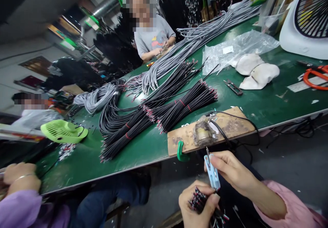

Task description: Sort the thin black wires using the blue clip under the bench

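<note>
My left hand (188,197) is closed around a bundle of thin black cables (198,200), whose ends show red, white and black wires. Above it, my right hand (230,170) grips a light blue clothespin-like plastic clip (212,175) between thumb and fingers. A dark pointed metal tip rises from the clip's upper end. The clip's lower end is close to my left thumb and the cable ends; whether it touches a wire I cannot tell. Just beyond the tip, a wooden board (237,127) at the table edge carries a grimy, crusted block (203,132).
A green clamp (181,152) sits at the board's edge. Red-banded black cable bundles (188,107) and grey cables (164,67) cover the green table (151,149). To the right are snips (233,87), orange-handled scissors (314,77) and a white fan (294,37). Co-workers sit left and opposite.
</note>
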`<state>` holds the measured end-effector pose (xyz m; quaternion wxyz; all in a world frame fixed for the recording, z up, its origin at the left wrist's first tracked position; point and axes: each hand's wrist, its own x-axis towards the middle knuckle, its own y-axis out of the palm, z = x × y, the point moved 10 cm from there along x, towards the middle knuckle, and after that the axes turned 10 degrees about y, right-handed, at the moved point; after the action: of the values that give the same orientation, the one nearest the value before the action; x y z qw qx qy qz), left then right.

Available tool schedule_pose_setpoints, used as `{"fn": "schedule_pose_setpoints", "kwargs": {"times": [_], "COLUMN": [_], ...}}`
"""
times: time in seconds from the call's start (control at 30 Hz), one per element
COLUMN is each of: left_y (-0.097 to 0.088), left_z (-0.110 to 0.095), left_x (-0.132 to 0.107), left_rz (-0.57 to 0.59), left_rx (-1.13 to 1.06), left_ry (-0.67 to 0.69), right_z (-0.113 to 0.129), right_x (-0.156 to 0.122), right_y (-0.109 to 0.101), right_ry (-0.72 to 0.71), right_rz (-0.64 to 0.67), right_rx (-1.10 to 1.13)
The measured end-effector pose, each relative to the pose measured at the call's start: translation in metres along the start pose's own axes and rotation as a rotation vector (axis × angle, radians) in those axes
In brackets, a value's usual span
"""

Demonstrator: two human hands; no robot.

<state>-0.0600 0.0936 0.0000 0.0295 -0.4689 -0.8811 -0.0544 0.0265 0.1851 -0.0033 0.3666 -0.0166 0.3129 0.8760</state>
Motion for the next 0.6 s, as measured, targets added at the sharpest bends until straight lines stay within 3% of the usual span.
{"fn": "schedule_pose_setpoints", "kwargs": {"times": [0.17, 0.3, 0.47, 0.53, 0.6], "left_y": [0.003, 0.001, -0.001, -0.004, -0.013], "left_z": [-0.001, -0.006, -0.001, 0.01, 0.022], "left_x": [0.002, 0.002, -0.007, -0.015, -0.024], "left_rz": [0.007, 0.009, 0.046, 0.042, -0.028], "left_rx": [0.063, 0.103, 0.137, 0.166, 0.225], "left_ry": [-0.011, -0.003, -0.021, -0.068, -0.118], "right_z": [-0.024, -0.039, -0.032, -0.021, -0.006], "right_x": [0.001, -0.002, -0.022, -0.034, -0.046], "right_y": [0.003, -0.02, -0.059, -0.058, -0.042], "right_ry": [0.114, 0.119, 0.021, -0.046, -0.163], "right_rz": [0.085, 0.034, -0.155, -0.213, -0.211], "right_rx": [0.257, 0.311, -0.087, -0.283, -0.453]}}
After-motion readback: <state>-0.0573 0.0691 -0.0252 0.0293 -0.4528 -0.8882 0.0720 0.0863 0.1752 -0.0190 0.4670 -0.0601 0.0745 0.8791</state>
